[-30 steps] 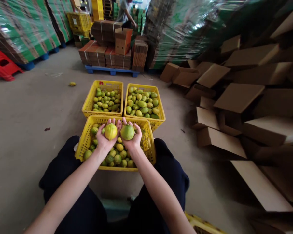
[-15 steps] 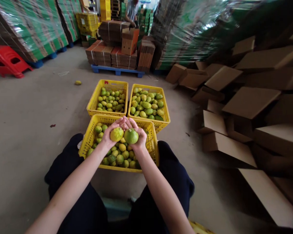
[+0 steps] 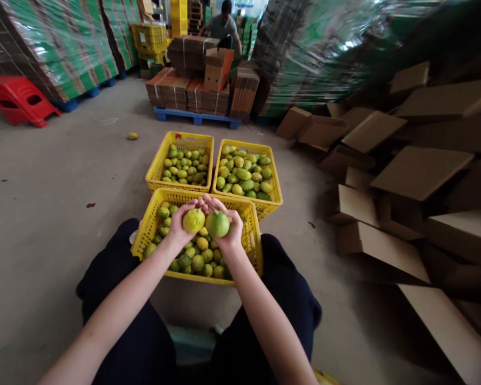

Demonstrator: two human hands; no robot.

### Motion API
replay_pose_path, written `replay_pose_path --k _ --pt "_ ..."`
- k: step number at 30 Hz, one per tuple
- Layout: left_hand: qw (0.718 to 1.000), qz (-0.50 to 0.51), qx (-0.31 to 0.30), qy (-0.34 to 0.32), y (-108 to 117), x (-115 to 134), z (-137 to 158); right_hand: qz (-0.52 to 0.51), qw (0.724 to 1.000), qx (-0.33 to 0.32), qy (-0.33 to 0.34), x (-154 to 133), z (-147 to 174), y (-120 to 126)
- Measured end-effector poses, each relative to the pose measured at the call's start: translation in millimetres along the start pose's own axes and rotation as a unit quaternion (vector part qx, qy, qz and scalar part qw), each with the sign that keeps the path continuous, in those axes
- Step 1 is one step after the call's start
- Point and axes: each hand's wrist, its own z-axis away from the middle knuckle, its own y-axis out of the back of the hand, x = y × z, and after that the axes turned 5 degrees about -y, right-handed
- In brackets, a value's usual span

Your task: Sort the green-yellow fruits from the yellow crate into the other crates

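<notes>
Two citrus fruits held over the near yellow crate (image 3: 253,243), which serves as clock centre. Left hand (image 3: 178,229): cupped round the yellow-green citrus fruit (image 3: 193,220), at 9 o'clock of the pair. Right hand (image 3: 233,227): cupped round the green citrus fruit (image 3: 218,224), at 3 o'clock. Fruits just beside each other; contact cannot be told. Fingers of both hands point to 12, tips close together. Near crate holds many loose fruits below the hands, green through yellow. Far-left crate (image 3: 155,175), between 11 and 12, and far-right crate (image 3: 271,204), between 1 and 2, hold similar fruit. One yellowish fruit (image 3: 132,136) lies on the floor at 11; red stool (image 3: 22,99) at 10. Blue pallet (image 3: 196,118) with strapped cardboard stacks (image 3: 172,92) at 12, a co-worker (image 3: 222,29) beyond. Open cardboard cartons (image 3: 380,251) heaped around 2 to 4.
</notes>
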Motion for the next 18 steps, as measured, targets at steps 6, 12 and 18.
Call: replay_pose_path --k 6,12,18 --pt "0.994 0.063 0.088 0.026 3.7 -8.9 -8.2 -0.107 0.974 0.194 -0.05 17.4 -13.0 20.9" --pt "0.992 0.089 0.082 0.025 3.7 -4.9 -6.0 -0.109 0.979 0.165 -0.041 14.8 -11.8 25.5" --pt "0.998 0.04 0.043 -0.013 -3.0 0.8 -0.2 -0.067 0.992 0.108 -0.006 2.2 -7.1 15.2"
